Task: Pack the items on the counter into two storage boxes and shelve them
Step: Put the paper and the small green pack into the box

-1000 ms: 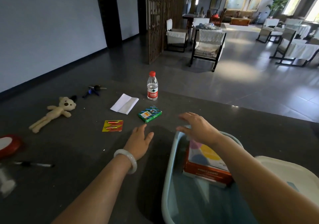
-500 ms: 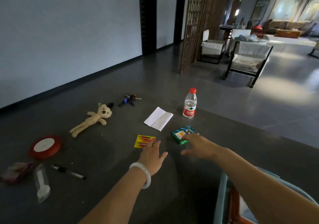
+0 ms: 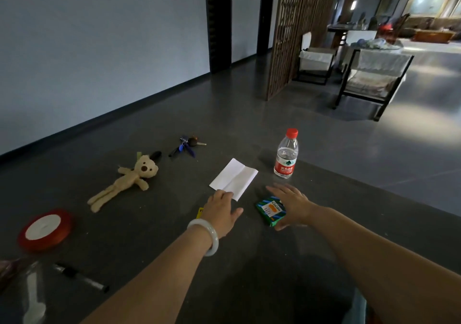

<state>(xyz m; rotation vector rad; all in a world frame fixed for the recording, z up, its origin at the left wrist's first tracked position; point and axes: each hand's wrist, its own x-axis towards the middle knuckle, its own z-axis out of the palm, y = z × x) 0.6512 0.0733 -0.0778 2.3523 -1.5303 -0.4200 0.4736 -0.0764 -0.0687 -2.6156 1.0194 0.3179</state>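
green box (image 3: 270, 209) under spread right hand (image 3: 291, 202), ungrasped, left hand (image 3: 222, 211) flat, fingers loose, covering yellow card (image 3: 200, 212)

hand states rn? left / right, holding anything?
Left hand: open, flat over the yellow card, fingers at the white paper, holding nothing.
Right hand: open, fingers spread over the green box, not gripping it yet.

My left hand (image 3: 220, 211) is covering nearly all of the yellow card (image 3: 200, 212), my right hand (image 3: 293, 205) is hiding the green box's (image 3: 269, 209) far edge, and the bottom edge is cropping the storage box (image 3: 359, 310).
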